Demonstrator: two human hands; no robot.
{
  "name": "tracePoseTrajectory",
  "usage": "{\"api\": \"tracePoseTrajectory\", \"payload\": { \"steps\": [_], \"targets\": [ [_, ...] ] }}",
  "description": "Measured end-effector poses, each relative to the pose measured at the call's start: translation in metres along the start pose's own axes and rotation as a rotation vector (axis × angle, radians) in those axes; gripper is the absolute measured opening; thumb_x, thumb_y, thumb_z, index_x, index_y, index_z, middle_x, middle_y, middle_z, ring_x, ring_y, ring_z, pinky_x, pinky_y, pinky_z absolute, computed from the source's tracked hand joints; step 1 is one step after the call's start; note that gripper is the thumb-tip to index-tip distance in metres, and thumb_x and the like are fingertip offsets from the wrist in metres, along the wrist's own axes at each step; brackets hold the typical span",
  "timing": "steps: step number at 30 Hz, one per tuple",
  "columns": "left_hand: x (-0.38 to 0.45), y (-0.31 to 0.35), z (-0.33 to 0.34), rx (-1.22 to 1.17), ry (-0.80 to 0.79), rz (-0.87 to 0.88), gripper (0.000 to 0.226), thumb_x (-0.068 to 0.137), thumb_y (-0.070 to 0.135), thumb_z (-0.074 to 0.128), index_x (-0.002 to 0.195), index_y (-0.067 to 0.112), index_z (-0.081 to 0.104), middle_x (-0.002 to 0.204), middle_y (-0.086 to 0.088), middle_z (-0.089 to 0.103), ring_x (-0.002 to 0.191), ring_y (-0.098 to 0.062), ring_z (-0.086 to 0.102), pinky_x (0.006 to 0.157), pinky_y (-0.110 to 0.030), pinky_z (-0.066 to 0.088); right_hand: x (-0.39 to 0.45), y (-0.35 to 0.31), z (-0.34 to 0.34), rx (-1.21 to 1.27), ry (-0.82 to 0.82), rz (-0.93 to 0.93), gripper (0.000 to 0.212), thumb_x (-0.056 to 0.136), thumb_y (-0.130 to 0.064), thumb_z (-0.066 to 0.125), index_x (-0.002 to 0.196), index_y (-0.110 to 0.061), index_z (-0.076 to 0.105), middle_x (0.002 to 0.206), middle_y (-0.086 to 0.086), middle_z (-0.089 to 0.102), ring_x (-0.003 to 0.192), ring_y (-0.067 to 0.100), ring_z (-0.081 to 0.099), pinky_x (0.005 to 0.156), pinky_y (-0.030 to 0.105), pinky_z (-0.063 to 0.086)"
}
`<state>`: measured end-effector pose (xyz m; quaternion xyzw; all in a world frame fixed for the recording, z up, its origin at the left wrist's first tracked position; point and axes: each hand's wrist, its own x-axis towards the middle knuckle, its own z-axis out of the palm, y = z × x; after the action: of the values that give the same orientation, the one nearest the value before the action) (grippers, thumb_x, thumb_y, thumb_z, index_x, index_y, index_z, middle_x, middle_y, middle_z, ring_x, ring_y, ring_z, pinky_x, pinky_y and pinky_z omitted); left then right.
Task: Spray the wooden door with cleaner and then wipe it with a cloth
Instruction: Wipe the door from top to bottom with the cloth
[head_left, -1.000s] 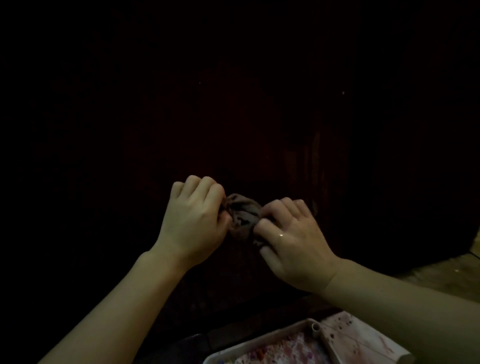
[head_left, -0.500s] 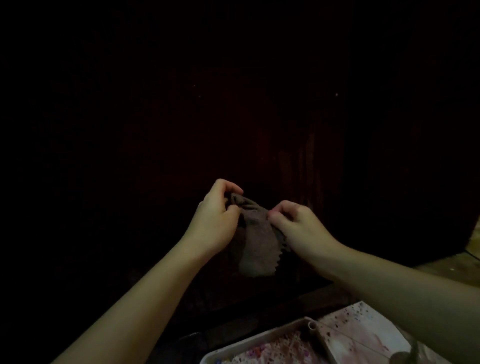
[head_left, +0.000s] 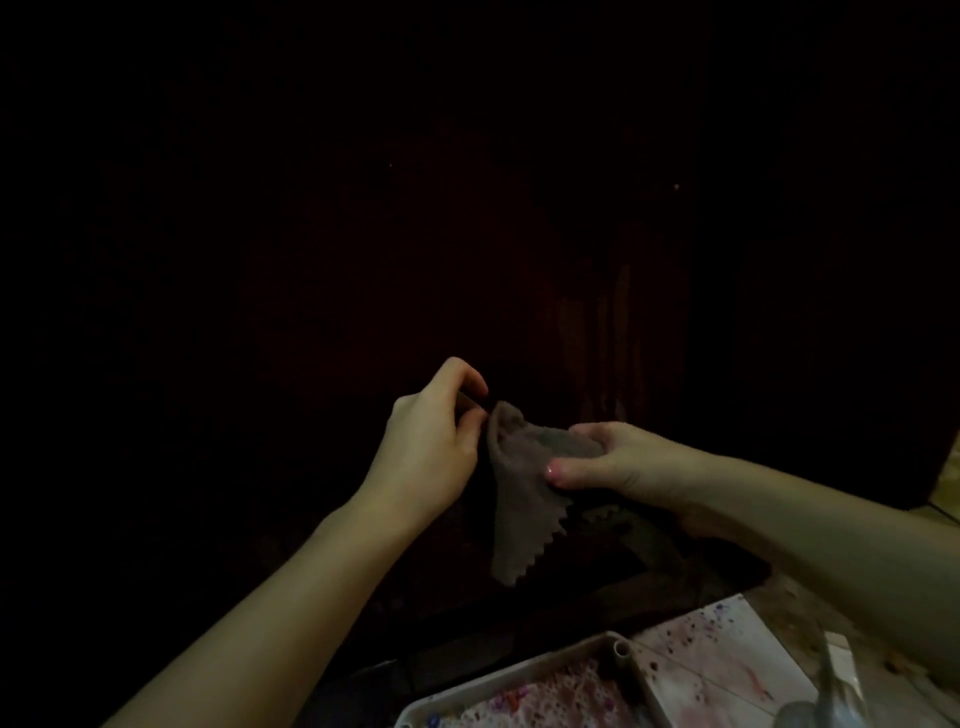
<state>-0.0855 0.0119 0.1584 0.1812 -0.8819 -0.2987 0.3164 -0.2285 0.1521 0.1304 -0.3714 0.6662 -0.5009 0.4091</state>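
The left hand (head_left: 431, 441) is pinching one corner of the cloth (head_left: 524, 499) and the right hand (head_left: 623, 462) is gripping the other side. A second ago it was bunched; now it is hanging open before the dark door (head_left: 597, 322), probably ready for wiping.

A white tray (head_left: 519, 675) stained pink and purple lies at the bottom edge, just beside a paint-spattered white sheet (head_left: 727, 670).

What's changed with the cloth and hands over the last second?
The brown zigzag-edged cloth, bunched between both fists before, now hangs opened out. The left hand pinches its top corner; the right hand has turned and grips its side. The dark wooden door is unchanged.
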Motion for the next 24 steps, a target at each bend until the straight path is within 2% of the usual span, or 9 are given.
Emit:
{"api": "tracePoseTrajectory", "payload": {
  "steps": [2, 4, 8, 10, 12, 16, 19, 22, 24],
  "targets": [
    [-0.002, 0.002, -0.002, -0.015, -0.025, -0.017, 0.008, 0.099, 0.024, 0.052, 0.103, 0.031, 0.054, 0.092, 0.004, 0.064, 0.075, -0.009, 0.066, 0.053, -0.022, 0.054, 0.001, 0.001, -0.004, 0.146, -0.013, 0.008, 0.042, 0.067, -0.031, 0.074, 0.102, -0.008, 0.067, 0.095, 0.012, 0.074, 0.086, 0.024, 0.071, 0.086, 0.038, 0.054],
    [-0.003, 0.004, -0.005, -0.014, -0.091, -0.025, 0.009, 0.098, 0.035, 0.051, 0.103, 0.032, 0.057, 0.094, 0.007, 0.063, 0.079, -0.006, 0.065, 0.055, -0.022, 0.053, 0.000, -0.002, -0.006, 0.290, 0.013, 0.018, 0.040, 0.069, -0.037, 0.068, 0.096, -0.008, 0.071, 0.095, 0.016, 0.073, 0.083, 0.025, 0.071, 0.083, 0.037, 0.054],
    [-0.003, 0.005, -0.006, 0.041, -0.285, -0.020, 0.048, 0.073, 0.065, 0.058, 0.109, 0.033, 0.063, 0.101, 0.014, 0.065, 0.089, 0.006, 0.061, 0.069, -0.012, 0.048, -0.001, -0.015, -0.003, 0.466, 0.076, 0.037, 0.055, 0.072, -0.048, 0.063, 0.107, -0.005, 0.069, 0.098, 0.018, 0.074, 0.082, 0.027, 0.072, 0.076, 0.037, 0.056],
    [-0.002, 0.002, -0.002, 0.087, -0.338, 0.011, 0.037, 0.077, 0.055, 0.068, 0.108, 0.035, 0.063, 0.103, 0.018, 0.065, 0.099, 0.006, 0.059, 0.082, -0.014, 0.047, -0.003, -0.022, 0.003, 0.541, 0.043, 0.053, 0.050, 0.085, -0.045, 0.058, 0.111, -0.003, 0.066, 0.101, 0.020, 0.073, 0.083, 0.028, 0.072, 0.076, 0.039, 0.055],
    [0.000, -0.001, 0.000, 0.016, -0.364, 0.041, 0.012, 0.088, 0.032, 0.068, 0.096, 0.039, 0.063, 0.095, 0.018, 0.067, 0.094, 0.004, 0.062, 0.079, -0.018, 0.049, -0.005, -0.025, 0.010, 0.556, 0.040, 0.017, 0.036, 0.093, -0.035, 0.054, 0.108, -0.005, 0.067, 0.100, 0.019, 0.073, 0.083, 0.027, 0.072, 0.076, 0.040, 0.056],
    [0.003, -0.004, -0.003, -0.129, -0.303, 0.039, 0.020, 0.093, 0.008, 0.060, 0.094, 0.028, 0.063, 0.092, 0.004, 0.068, 0.087, -0.009, 0.067, 0.077, -0.034, 0.058, 0.001, -0.018, 0.026, 0.356, 0.224, -0.247, 0.017, 0.096, -0.026, 0.056, 0.092, -0.015, 0.069, 0.095, 0.010, 0.071, 0.086, 0.023, 0.068, 0.082, 0.043, 0.054],
    [0.004, -0.002, -0.002, -0.243, -0.202, 0.032, 0.022, 0.090, -0.001, 0.059, 0.089, 0.021, 0.062, 0.083, 0.000, 0.066, 0.077, -0.015, 0.068, 0.070, -0.039, 0.058, 0.001, -0.014, 0.044, 0.203, 0.295, -0.383, 0.013, 0.099, -0.021, 0.052, 0.104, -0.023, 0.063, 0.095, -0.001, 0.070, 0.090, 0.013, 0.068, 0.079, 0.031, 0.055],
    [0.007, 0.003, -0.003, -0.234, -0.156, 0.074, 0.027, 0.087, -0.001, 0.062, 0.090, 0.025, 0.063, 0.087, 0.003, 0.064, 0.073, -0.007, 0.065, 0.065, -0.025, 0.055, 0.005, -0.015, 0.057, 0.070, 0.468, -0.485, 0.015, 0.099, -0.020, 0.051, 0.102, -0.032, 0.059, 0.097, -0.007, 0.067, 0.090, 0.004, 0.067, 0.075, 0.021, 0.055],
    [0.008, 0.005, -0.009, -0.008, -0.049, 0.196, 0.027, 0.084, 0.006, 0.066, 0.100, 0.028, 0.063, 0.099, 0.008, 0.057, 0.084, -0.002, 0.060, 0.071, -0.014, 0.048, 0.010, -0.019, 0.057, 0.016, 0.680, -0.570, 0.013, 0.097, -0.019, 0.054, 0.099, -0.032, 0.057, 0.102, -0.009, 0.063, 0.088, 0.000, 0.065, 0.072, 0.016, 0.053]
  ]
}}
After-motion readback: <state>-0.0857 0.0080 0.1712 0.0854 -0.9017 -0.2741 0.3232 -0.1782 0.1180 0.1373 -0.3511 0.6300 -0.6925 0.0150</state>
